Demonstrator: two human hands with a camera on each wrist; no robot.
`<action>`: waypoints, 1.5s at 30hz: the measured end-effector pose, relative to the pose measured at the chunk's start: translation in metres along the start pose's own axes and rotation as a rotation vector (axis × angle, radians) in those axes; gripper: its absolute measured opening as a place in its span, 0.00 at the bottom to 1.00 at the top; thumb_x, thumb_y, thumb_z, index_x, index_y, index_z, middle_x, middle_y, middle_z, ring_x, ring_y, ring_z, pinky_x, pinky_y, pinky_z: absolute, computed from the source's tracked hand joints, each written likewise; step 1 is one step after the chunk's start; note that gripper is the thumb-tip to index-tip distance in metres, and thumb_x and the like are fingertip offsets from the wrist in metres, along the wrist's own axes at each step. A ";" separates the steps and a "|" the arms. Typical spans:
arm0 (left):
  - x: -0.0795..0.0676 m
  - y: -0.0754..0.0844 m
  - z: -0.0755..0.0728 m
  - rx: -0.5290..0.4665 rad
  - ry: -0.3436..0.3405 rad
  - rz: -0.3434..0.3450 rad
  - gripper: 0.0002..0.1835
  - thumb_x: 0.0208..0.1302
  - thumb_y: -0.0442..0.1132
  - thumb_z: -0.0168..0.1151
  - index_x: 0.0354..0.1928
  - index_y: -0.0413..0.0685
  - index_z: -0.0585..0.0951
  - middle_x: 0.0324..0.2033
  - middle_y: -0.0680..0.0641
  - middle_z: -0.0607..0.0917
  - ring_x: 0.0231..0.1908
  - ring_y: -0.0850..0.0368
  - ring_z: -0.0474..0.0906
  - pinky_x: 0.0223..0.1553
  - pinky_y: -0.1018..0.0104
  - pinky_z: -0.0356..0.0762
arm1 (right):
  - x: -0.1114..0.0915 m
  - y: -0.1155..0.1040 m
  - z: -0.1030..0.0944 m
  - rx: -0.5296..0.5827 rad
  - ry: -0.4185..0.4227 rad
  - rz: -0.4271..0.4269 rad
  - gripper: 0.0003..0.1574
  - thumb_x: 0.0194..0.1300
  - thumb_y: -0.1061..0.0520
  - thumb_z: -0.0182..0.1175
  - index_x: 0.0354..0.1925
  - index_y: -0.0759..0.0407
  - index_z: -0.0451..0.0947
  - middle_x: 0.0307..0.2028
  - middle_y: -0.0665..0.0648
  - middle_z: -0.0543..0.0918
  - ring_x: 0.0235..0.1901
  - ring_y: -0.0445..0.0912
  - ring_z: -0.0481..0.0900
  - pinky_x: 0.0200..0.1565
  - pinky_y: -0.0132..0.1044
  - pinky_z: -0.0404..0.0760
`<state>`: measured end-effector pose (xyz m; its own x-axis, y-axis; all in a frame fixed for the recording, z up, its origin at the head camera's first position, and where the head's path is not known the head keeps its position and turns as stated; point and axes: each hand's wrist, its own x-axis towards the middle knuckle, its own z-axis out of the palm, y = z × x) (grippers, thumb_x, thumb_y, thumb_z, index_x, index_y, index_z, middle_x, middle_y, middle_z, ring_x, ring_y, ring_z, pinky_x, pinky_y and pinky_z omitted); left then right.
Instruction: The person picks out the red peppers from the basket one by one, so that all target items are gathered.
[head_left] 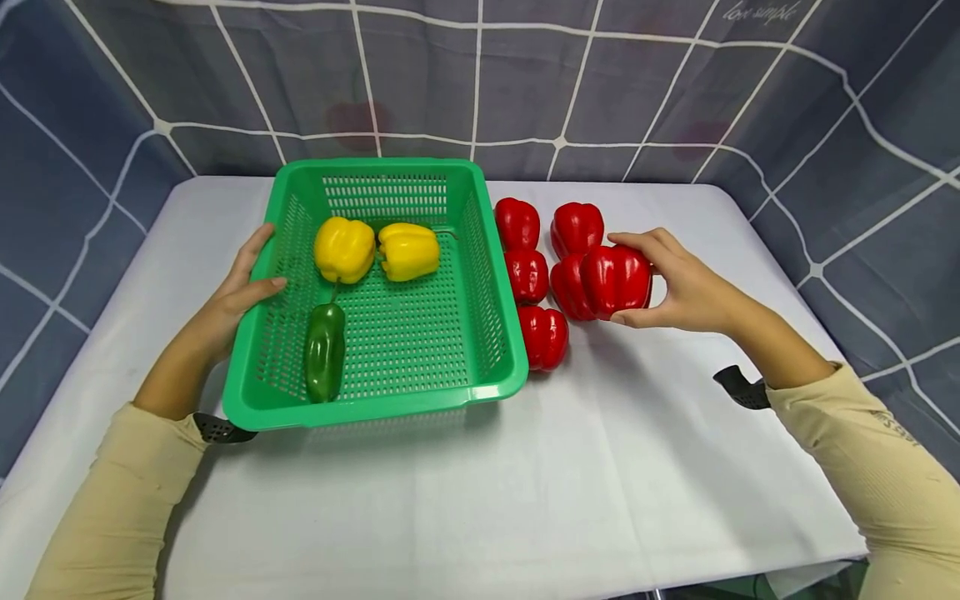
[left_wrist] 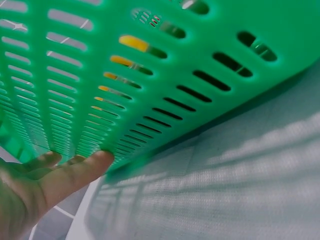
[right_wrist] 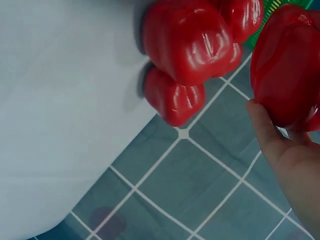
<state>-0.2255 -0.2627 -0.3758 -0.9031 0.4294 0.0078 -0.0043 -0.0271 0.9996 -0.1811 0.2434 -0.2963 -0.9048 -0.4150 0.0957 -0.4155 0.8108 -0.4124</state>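
Observation:
A green plastic basket (head_left: 420, 406) holds two yellow bell peppers (head_left: 344, 250) and a dark green chili pepper (head_left: 325, 353). My left hand (head_left: 225, 304) is at the basket's left rim, thumb and fingers spread and fairly straight; in the left wrist view its fingertips (left_wrist: 104, 157) lie against the slotted wall. My right hand (head_left: 678, 287) pinches a red bell pepper (head_left: 617, 281) between thumb and fingers. The right wrist view shows that pepper (right_wrist: 287, 70) apart from several other red bell peppers (right_wrist: 187, 42).
Several red bell peppers stand close together along the basket's right wall, among them one (head_left: 543, 337) near its front corner and another (head_left: 577, 228) at the back. White cloth covers the table (head_left: 420, 517). Grey curtains (head_left: 420, 83) with white grid lines enclose the back and sides.

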 end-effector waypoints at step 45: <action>0.001 0.000 0.001 0.028 0.013 -0.009 0.38 0.68 0.34 0.41 0.70 0.69 0.36 0.70 0.46 0.32 0.57 0.55 0.57 0.39 0.77 0.77 | -0.020 0.028 0.058 0.146 -0.137 0.075 0.52 0.44 0.53 0.72 0.64 0.53 0.58 0.50 0.59 0.68 0.51 0.50 0.66 0.46 0.52 0.76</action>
<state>-0.2263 -0.2617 -0.3760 -0.9086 0.4176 -0.0011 -0.0005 0.0015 1.0000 -0.1697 0.2504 -0.3621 -0.9075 -0.4158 -0.0605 -0.3200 0.7772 -0.5418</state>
